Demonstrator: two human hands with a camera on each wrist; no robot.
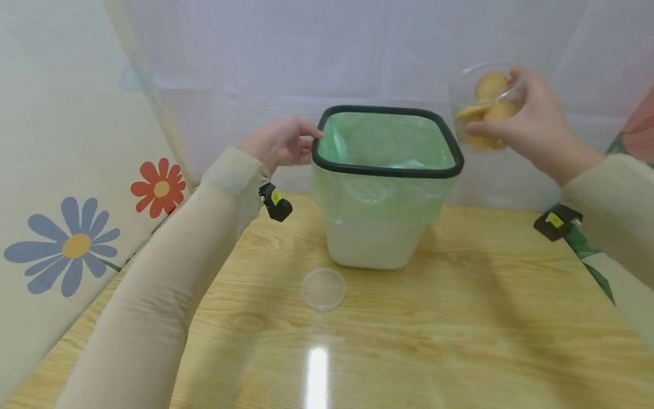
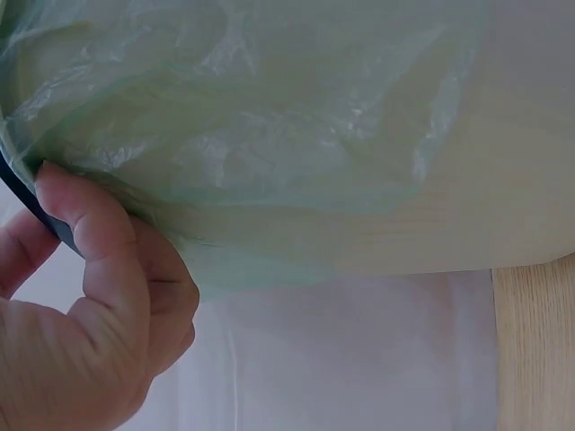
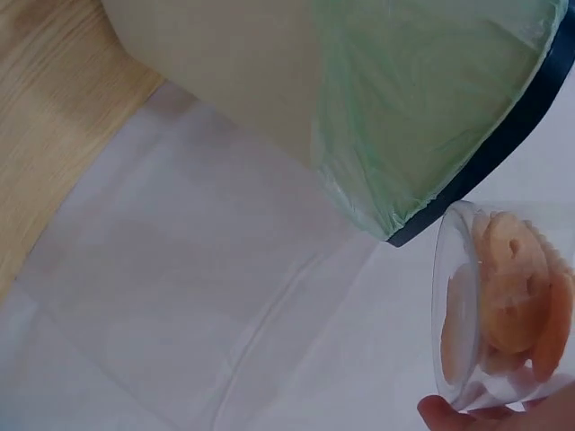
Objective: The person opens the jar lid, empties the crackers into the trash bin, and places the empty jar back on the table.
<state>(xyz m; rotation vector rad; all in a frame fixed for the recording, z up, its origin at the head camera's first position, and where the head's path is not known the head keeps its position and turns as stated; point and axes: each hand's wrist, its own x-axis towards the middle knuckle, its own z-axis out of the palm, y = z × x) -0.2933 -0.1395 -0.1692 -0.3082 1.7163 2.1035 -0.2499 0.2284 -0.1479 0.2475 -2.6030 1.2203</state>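
Note:
A pale trash bin (image 1: 375,244) stands upright on the table, with a black rim ring (image 1: 383,171) holding a green plastic liner (image 1: 378,196) folded over its sides. At the rim's left side my left hand (image 1: 283,142) pinches the edge between thumb and fingers; the left wrist view shows the hand (image 2: 108,296) at the liner's fold. Raised beside the bin's right rim, my right hand (image 1: 541,125) grips a clear plastic jar (image 1: 461,94). Several round golden cookies (image 1: 491,85) are inside it. In the right wrist view, the jar (image 3: 455,310) is tilted, its thick base near the rim.
A clear round lid (image 1: 324,289) lies flat on the wooden table (image 1: 434,341) in front of the bin. Behind the bin hangs a pale cloth backdrop (image 1: 255,57). A flower-patterned panel (image 1: 61,142) borders the left side.

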